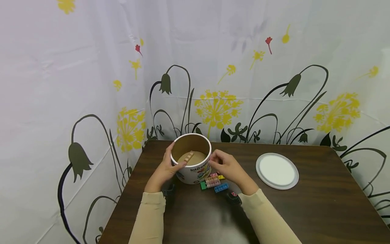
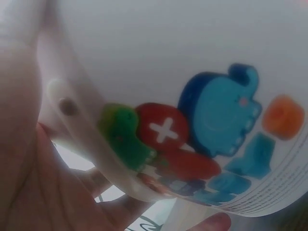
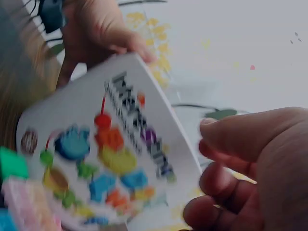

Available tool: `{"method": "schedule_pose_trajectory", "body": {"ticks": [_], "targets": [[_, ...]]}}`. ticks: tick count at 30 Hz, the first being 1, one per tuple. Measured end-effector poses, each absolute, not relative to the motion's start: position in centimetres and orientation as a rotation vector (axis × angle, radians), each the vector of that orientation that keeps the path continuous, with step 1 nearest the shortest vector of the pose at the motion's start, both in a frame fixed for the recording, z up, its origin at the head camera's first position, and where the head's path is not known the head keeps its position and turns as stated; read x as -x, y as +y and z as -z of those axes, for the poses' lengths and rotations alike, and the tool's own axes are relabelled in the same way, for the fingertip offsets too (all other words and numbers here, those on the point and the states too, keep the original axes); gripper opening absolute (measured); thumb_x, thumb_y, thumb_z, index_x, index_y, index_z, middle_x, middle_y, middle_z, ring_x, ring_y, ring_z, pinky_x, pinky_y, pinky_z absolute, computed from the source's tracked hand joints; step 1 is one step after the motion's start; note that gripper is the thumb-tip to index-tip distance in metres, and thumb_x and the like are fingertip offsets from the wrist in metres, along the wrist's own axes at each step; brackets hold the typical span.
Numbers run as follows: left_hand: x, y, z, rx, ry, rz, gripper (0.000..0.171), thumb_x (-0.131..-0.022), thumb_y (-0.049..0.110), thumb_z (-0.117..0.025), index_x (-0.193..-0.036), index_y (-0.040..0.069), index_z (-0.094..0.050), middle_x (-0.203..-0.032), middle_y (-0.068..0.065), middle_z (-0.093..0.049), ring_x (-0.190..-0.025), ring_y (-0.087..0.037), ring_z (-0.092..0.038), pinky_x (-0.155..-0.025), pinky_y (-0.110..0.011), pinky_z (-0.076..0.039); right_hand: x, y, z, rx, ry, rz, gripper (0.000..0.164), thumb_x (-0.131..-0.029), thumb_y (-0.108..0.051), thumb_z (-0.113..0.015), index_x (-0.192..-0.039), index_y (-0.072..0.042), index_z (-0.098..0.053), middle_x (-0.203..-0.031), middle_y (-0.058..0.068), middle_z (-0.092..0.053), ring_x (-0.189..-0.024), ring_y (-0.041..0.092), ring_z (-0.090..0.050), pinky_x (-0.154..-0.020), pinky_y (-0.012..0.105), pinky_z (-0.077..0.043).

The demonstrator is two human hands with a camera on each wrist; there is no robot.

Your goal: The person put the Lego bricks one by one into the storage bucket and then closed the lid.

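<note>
Left hand (image 1: 163, 170) grips white bucket (image 1: 189, 175) at its left rim, fingers outside, thumb over near edge. Bucket upright on far part of dark surface (image 1: 323, 193), tan brick (image 1: 189, 156) inside. Just near and right of bucket: green brick (image 1: 203, 185), pink brick (image 1: 212, 181), blue brick (image 1: 221, 187). Right hand (image 1: 228, 169) beside right rim, fingers loosely bent, released. Round white lid (image 1: 277, 171) lies farther right.

a tan brick (image 1: 189, 156) lies inside the white bucket (image 1: 186, 175).
</note>
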State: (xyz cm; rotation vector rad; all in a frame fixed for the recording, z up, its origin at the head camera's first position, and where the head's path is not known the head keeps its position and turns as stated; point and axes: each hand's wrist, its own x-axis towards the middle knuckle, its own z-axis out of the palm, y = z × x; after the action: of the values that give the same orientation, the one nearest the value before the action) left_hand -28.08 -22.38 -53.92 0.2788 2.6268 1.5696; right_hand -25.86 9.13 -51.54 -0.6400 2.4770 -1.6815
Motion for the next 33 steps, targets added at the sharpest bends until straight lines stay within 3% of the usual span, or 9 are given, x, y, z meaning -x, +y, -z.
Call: {"method": "schedule_pose_trajectory", "body": {"ticks": [13,23,33], "targets": [[28.2,-22.7,53.9,-0.261,2.637,-1.512,0.109,-0.096,0.043,-0.081,-0.174,0.036,-0.006,-0.180,-0.016,-0.014,-0.161,-0.047,-0.029,-0.128,-0.071,-0.028,23.4,15.7,56.4,0.437,2.580,1.469,0.005,-0.105,-0.023,-0.074,-0.107,-0.022,-0.071,-0.084,0.001,-0.057,-0.077,0.015,-0.053,-0.066,0.027,-0.043],[27.8,-22.7,53.6,-0.290,2.617,-1.479,0.109,-0.096,0.056,-0.076,-0.174,0.041,-0.002,-0.183,-0.012,-0.008,-0.166,-0.047,-0.020,-0.128,-0.073,-0.023,21.9,18.9,60.6,0.550,2.499,1.454,0.025,-0.099,-0.032,-0.082,-0.116,-0.018,-0.071,-0.092,0.004,-0.062,-0.075,0.012,-0.055,-0.064,0.027,-0.047],[27.5,-23.1,53.7,-0.328,2.711,-1.458,0.109,-0.094,0.058,-0.079,-0.175,0.035,-0.009,-0.179,-0.016,-0.019,-0.161,-0.047,-0.031,-0.125,-0.073,-0.031,21.9,19.7,62.5,0.559,2.480,1.461,0.036,-0.090,-0.029,-0.091,-0.120,-0.018,-0.073,-0.103,0.008,-0.064,-0.080,0.012,-0.056,-0.068,0.025,-0.048]]}}
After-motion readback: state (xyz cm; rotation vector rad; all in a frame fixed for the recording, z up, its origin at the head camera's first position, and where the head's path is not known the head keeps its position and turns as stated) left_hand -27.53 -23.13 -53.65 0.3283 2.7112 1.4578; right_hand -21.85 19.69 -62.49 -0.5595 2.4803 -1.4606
